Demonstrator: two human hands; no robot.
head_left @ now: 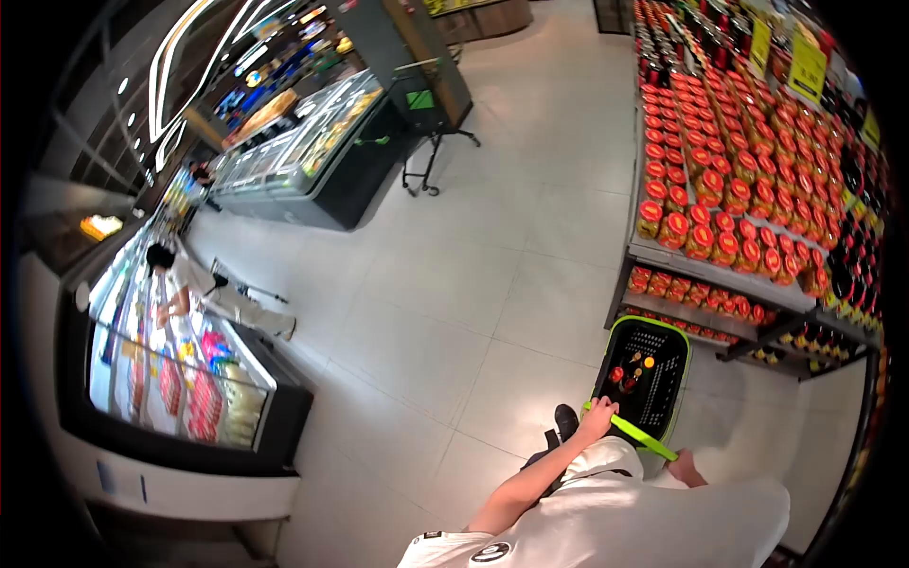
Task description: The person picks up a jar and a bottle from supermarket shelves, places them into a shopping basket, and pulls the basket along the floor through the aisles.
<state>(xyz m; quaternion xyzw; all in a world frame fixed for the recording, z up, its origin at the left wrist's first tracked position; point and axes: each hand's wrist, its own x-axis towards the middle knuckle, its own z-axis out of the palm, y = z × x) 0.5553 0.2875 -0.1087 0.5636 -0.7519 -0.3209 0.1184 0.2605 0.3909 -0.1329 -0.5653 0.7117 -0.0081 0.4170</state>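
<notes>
At the far left, a refrigerated display case (301, 417) is glowing behind glass, its shelves holding packed goods, with red-and-white packs (204, 407) lying toward the near end. Beside it another shopper (194, 279) in a pale top is leaning in, an arm reaching over the goods. Farther back, a long freezer island (327, 180) is stretching across the aisle, and a dark cart (423, 104) with green parts is standing just to its right. Pale tiles are covering the open floor (454, 284). Near the bottom, the wearer's dark shoe (566, 422) is showing just left of the basket. The left hand (598, 417) is closing its fingers around the left end of a lime-green handle (644, 436). A black basket (670, 374) with a green rim is sitting just beyond the handle, beside the jar display, and is holding a few small red and yellow items (629, 373), too small to identify. The right hand (686, 468) is resting at the handle's right end; its fingers are partly hidden, so how tightly they are closing cannot be told. At the right, red-lidded jars (724, 222) are filling a stepped shelf (720, 277), with yellow signs (807, 68) hanging above and dark bottles (857, 275) lining the far side.
</notes>
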